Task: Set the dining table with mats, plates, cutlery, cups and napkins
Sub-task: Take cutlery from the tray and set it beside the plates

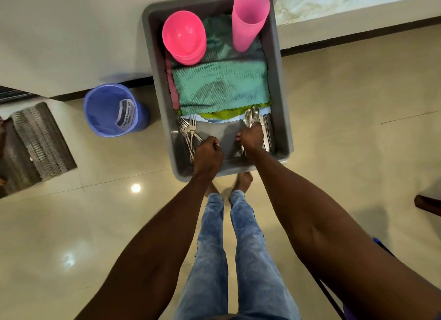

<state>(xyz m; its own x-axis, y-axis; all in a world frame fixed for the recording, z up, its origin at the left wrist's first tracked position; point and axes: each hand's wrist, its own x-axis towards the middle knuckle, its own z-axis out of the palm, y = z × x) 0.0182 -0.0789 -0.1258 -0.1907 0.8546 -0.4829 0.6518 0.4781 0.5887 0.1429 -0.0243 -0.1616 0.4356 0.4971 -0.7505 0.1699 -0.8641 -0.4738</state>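
A grey plastic tub [280, 85] holds the tableware. At its near left my left hand [208, 154] is closed around the handles of several forks [188, 128]. To the right my right hand [251, 137] grips a few spoons [251, 118], bowls pointing away from me. Knives [268, 131] lie along the tub's right wall. Folded green cloths [220, 88] fill the middle over a pink cloth edge [171, 88] and a white plate rim [265, 110]. Stacked pink bowls [183, 36] and stacked pink cups [249, 18] stand at the far end.
The tub juts over the edge of a white surface [71, 33]. A blue bin [112, 109] with a paper slip stands on the tiled floor at left, beside a striped mat [40, 140]. A dark furniture edge [427, 204] shows at right. My legs and bare feet are below.
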